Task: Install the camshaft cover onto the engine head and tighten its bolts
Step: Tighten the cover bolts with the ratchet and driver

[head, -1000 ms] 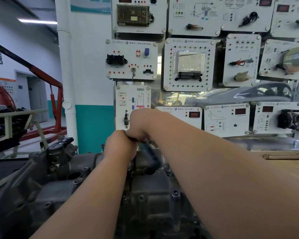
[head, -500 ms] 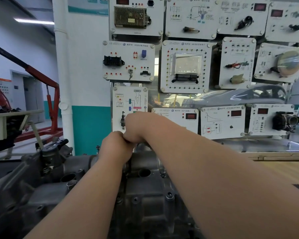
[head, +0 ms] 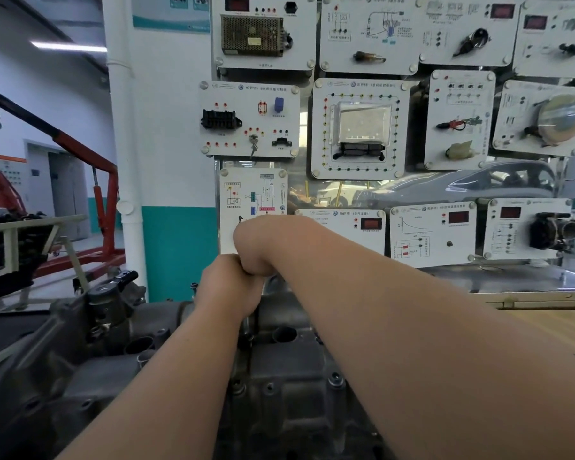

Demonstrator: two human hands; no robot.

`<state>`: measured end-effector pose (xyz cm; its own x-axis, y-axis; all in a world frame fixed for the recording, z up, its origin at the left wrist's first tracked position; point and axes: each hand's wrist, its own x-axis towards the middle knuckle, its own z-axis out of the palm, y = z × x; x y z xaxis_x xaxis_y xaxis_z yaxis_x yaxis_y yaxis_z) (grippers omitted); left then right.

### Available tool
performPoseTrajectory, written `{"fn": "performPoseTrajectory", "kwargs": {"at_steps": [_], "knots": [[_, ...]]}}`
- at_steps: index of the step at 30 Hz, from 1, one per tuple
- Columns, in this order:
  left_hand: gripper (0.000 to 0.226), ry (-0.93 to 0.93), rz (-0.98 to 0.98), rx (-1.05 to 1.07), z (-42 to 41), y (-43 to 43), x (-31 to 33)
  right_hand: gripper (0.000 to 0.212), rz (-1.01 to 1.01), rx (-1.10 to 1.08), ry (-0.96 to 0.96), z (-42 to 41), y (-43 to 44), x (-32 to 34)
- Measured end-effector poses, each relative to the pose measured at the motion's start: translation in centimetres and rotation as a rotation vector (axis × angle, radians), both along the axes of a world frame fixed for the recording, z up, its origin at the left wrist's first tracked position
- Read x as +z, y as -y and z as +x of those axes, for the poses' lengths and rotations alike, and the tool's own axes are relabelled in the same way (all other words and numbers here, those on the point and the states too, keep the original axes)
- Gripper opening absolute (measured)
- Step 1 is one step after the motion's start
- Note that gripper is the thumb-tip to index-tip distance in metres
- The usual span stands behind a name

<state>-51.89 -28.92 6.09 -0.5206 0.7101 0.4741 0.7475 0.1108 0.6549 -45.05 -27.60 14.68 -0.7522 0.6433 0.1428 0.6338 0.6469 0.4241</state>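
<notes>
The grey metal camshaft cover (head: 286, 370) lies on the engine head (head: 80, 386) in front of me, with a round hole (head: 284, 333) near its far end and a bolt (head: 334, 380) along its right edge. Both my arms reach over it to the far end. My left hand (head: 229, 287) is a closed fist just above the cover's far end. My right hand (head: 259, 247) is clenched on top of it, touching it. What they grip is hidden between the two fists.
A board of white training panels (head: 359, 127) stands right behind the engine. A red engine crane (head: 103, 180) and a white pipe (head: 123, 144) are at the left. A wooden bench top (head: 545, 323) lies to the right. A black capped fitting (head: 107, 290) sticks up from the engine's left side.
A second ago a dark tool handle showed under my right fist; now the fists hide it. Both hands stay stacked and sit slightly higher and further left in the view.
</notes>
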Motion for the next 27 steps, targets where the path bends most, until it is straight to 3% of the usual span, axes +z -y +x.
{"fn": "performPoseTrajectory", "kwargs": {"at_steps": [5, 8, 11, 15, 19, 24, 27], "knots": [[0.019, -0.02, -0.015, 0.044, -0.2, -0.4, 0.2, 0.016, -0.041, -0.061, -0.133, -0.3, -0.5, -0.4], [0.013, 0.002, -0.072, 0.08, -0.7, -0.8, 0.8, 0.005, -0.009, -0.047, -0.226, -0.2, -0.6, -0.8], [0.025, -0.056, -0.023, 0.054, -0.6, -0.4, 0.2, 0.008, -0.005, -0.021, -0.158, -0.1, -0.5, -0.4], [0.021, 0.023, 0.039, -0.027, -0.6, -0.1, -0.2, 0.014, -0.041, -0.004, -0.093, 0.7, -0.9, 0.2], [0.019, -0.007, 0.004, -0.047, -0.5, -0.6, -0.5, 0.028, -0.052, -0.009, -0.147, 1.5, -1.6, 0.2], [0.01, -0.016, -0.079, 0.049, -1.1, -1.5, 0.3, 0.025, -0.059, -0.059, -0.285, 0.3, -1.8, -0.8], [0.01, 0.047, -0.027, 0.063, -1.2, -1.3, 0.3, 0.031, -0.094, -0.059, -0.272, 0.4, -1.4, -0.5]]}}
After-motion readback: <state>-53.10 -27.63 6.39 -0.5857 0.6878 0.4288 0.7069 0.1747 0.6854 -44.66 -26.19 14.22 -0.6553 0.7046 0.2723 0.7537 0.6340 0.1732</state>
